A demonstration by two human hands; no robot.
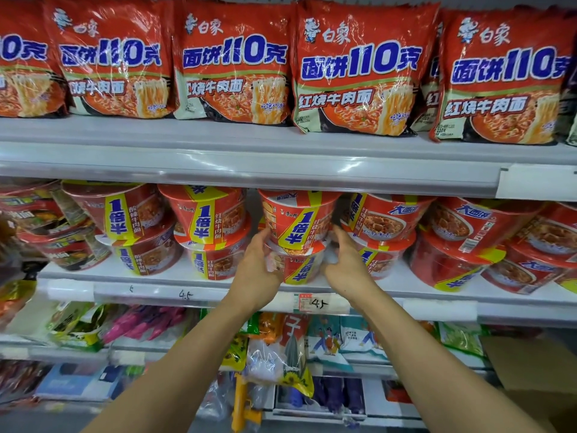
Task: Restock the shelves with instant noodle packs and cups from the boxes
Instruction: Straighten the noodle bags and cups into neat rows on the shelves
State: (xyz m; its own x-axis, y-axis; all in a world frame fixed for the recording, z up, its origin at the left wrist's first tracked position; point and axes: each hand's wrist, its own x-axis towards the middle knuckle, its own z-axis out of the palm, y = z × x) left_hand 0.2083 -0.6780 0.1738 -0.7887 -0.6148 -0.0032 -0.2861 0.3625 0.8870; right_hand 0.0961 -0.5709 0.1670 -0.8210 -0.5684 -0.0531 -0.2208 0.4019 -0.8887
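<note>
Left grip: left hand (257, 264) pressed to the left side of the cup stack, fingers curved against the lower cup's lid edge; whether it clasps or only steadies, cannot tell.
Right grip: right hand (346, 260) on the right side of the same stack, fingers reaching behind the cups and hidden; hold cannot be confirmed.
Task item: top cup (295, 218) sits on the bottom cup (296, 265), between both hands, on the middle shelf (218, 284).
Left of grip: two more two-high cup stacks (209, 229), upright and close together.
Right of grip: tilted cups (387, 218), leaning left, some overlapping.
Above grip: top shelf (249, 157) carrying a full row of red noodle packs (359, 70).
Below grip: lower shelf with mixed snack bags (274, 348); print too small to read.
Lower right of grip: cardboard box (537, 370), partly in view; contents not visible.
Progress: judged late for this section; the pack row and cup row look filled, and the central stack appears to be in final seating. Remaining: straighten the tilted cups, empty whatever the box holds.
Pack text: "白象", "面饼110克", "红烧牛肉面".
Cup text: "1倍半", "红烧牛肉面"; right-hand cups "大面饼".
Shelf-edge tags (318, 303): handwritten, apparently "4.5".
</note>
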